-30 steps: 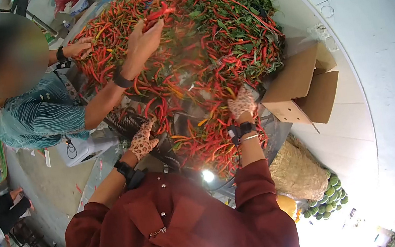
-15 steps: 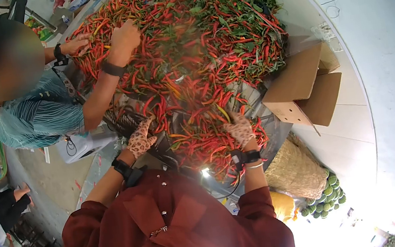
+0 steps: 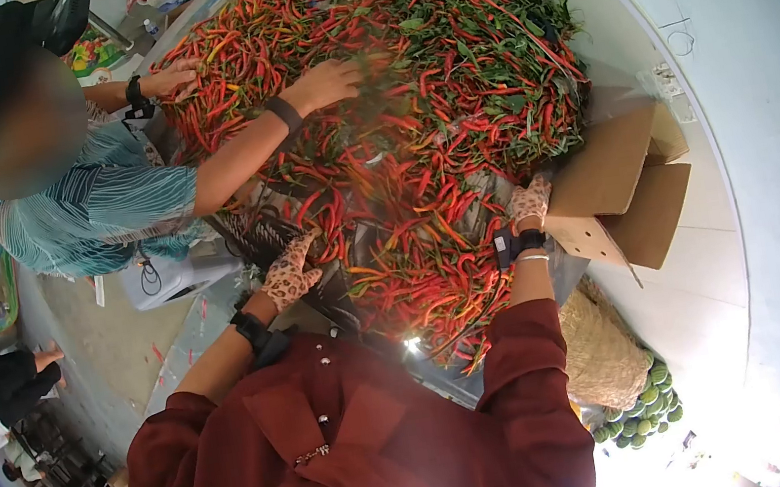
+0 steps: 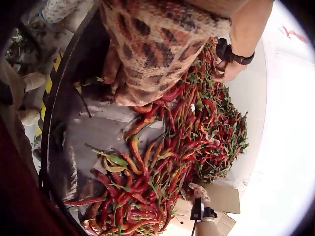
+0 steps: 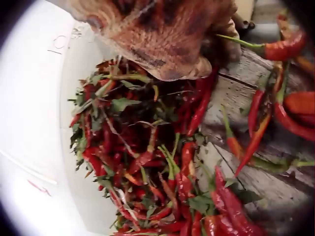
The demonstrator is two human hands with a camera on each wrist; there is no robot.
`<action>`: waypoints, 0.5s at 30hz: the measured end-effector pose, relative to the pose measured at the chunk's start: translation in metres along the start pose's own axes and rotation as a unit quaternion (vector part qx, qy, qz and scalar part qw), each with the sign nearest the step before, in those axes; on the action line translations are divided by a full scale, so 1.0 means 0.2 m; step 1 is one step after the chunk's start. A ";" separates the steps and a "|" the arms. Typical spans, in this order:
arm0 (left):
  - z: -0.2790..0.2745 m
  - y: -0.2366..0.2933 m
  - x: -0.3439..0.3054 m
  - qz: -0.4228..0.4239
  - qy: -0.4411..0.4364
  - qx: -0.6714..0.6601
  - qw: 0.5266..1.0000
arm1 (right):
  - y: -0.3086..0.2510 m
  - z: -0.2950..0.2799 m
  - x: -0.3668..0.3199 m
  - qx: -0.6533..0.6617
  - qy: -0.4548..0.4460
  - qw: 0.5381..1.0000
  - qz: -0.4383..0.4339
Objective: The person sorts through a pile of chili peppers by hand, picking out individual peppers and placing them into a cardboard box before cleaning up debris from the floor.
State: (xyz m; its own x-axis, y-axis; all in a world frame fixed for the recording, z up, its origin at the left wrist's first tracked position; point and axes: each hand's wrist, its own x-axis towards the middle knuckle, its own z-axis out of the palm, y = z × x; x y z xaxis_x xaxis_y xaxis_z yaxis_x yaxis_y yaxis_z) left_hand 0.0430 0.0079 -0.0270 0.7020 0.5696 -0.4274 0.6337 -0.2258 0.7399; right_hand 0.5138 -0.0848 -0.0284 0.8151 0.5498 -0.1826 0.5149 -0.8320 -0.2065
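Observation:
My left hand [image 3: 289, 272], in a leopard-print glove, rests at the near left of the table, fingertips right at the edge of the red chilies. Its thumb stands apart from the extended fingers in the head view. Close up, the left wrist view shows the glove [image 4: 152, 49] beside loose chilies [image 4: 140, 182]. Over at the right side, my gloved right hand [image 3: 532, 202] reaches to the edge of the leafy chili heap [image 3: 497, 79], next to a cardboard box [image 3: 598, 164]. Chilies [image 5: 199, 110] lie right under its fingertips, which are partly hidden; I cannot tell whether it grips any.
A person in a teal patterned shirt [image 3: 97, 215] works at the left with both hands in the chilies. A woven sack [image 3: 603, 343] and green round produce [image 3: 647, 407] stand at the lower right. A grey-white container [image 3: 181, 278] is at the left.
My right hand moved from the middle of the chilies towards me, then right and away, to beside the box. My left hand stays nearly in place. The other person's near hand reached farther right.

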 end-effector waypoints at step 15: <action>0.01 -0.04 0.00 0.025 0.014 -0.003 1.000 | 0.13 -0.11 -0.54 0.498 -0.069 0.861 0.075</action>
State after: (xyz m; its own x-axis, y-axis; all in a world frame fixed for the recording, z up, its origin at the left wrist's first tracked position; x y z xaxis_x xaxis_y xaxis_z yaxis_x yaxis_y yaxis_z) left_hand 0.0393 0.0081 -0.0336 0.7235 0.5799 -0.3746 0.5959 -0.2505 0.7630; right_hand 0.4453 -0.1668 0.0080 0.7777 0.5032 -0.3769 -0.1319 -0.4556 -0.8804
